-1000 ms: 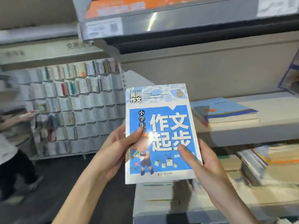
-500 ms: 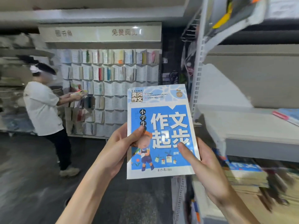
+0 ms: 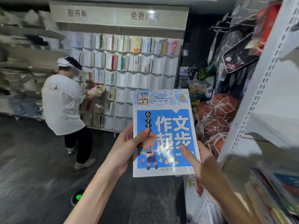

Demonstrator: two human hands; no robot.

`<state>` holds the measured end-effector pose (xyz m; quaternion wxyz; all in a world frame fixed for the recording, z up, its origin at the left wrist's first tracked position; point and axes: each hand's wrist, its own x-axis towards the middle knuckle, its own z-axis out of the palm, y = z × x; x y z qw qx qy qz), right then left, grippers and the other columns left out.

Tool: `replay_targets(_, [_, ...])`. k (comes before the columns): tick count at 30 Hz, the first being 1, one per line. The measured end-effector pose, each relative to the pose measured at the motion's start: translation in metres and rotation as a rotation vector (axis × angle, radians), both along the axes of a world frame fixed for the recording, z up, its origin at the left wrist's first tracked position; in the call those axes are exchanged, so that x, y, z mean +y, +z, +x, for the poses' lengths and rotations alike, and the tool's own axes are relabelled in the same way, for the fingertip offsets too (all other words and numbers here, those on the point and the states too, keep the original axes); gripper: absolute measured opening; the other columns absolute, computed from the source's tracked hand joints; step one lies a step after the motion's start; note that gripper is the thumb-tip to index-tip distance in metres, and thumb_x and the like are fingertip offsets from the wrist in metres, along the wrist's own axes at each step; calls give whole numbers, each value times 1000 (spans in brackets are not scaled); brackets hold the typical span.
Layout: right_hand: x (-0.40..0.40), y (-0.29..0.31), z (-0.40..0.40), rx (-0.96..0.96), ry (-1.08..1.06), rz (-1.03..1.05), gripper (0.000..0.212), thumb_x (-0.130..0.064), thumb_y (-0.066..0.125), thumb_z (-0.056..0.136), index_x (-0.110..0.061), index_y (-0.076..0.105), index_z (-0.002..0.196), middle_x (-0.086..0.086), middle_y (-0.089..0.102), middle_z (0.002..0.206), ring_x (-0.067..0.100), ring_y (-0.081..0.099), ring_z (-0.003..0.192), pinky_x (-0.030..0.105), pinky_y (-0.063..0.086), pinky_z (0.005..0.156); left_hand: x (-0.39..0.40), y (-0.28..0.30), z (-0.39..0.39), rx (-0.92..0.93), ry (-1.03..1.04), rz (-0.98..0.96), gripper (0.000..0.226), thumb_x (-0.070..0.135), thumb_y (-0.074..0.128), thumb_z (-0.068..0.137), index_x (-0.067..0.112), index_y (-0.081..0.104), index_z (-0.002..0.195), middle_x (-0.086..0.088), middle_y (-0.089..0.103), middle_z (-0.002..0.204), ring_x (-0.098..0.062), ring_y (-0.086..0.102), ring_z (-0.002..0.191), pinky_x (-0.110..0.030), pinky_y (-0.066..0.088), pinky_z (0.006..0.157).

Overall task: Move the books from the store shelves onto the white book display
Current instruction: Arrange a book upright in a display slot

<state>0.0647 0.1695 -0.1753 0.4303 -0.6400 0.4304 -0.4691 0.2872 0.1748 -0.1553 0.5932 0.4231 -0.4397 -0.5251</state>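
Observation:
A blue and white book with large white characters and a cartoon child on its cover is held upright in front of me. My left hand grips its left edge, thumb on the cover. My right hand grips its lower right edge, thumb pressed on the cover. The white book display stands against the far wall, its slatted pockets holding several books. The store shelves rise at my right, blurred.
A person in a white shirt stands at the display's left part, holding a book. Netted basketballs and hanging goods fill the right corner. Dark floor lies between me and the display, with a green-lit floor fixture.
The view has swung left, away from the store shelves, and come nearer the white display. Both hands keep the same hold on the book.

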Motion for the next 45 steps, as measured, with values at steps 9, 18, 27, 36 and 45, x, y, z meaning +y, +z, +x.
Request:
replay_targets(9, [-196, -14, 71, 14, -7, 8, 70, -69, 61, 81, -36, 49, 142, -21, 61, 135, 1, 55, 128, 40, 44, 112, -200, -7, 68, -125, 66, -13, 40, 25, 70, 87, 12, 63, 124, -11, 75, 116, -34, 70, 110, -54, 50, 103])
replay_targets(18, [-372, 8, 144, -19, 12, 40, 43, -46, 63, 91, -37, 56, 133, -26, 66, 124, -6, 58, 119, 31, 46, 110, -386, 4, 145, -122, 62, -25, 38, 20, 70, 89, 11, 63, 125, -9, 76, 114, -28, 73, 104, -41, 56, 89])
replay_targets(27, [-552, -13, 239, 49, -71, 57, 46, -48, 65, 89, -38, 56, 133, -20, 66, 128, 5, 61, 121, 35, 49, 103, -577, -19, 240, -118, 13, -9, 28, 17, 69, 91, 16, 66, 118, -3, 78, 106, -17, 76, 91, -18, 56, 64])
replay_targets(36, [-707, -2, 274, 26, -176, 117, 37, -40, 70, 86, -32, 64, 122, -17, 75, 109, 5, 72, 98, 29, 57, 85, -759, -13, 278, -167, -134, -14, 32, 29, 73, 88, 30, 66, 119, 8, 77, 102, 1, 72, 84, -6, 49, 61])
replay_targets(45, [-900, -31, 251, -25, -254, 134, 32, -38, 71, 86, -34, 65, 117, -21, 75, 103, 1, 72, 90, 16, 56, 67, -949, -29, 255, -217, -203, 3, 30, 29, 73, 88, 24, 67, 117, 2, 78, 105, -20, 73, 104, -29, 51, 86])
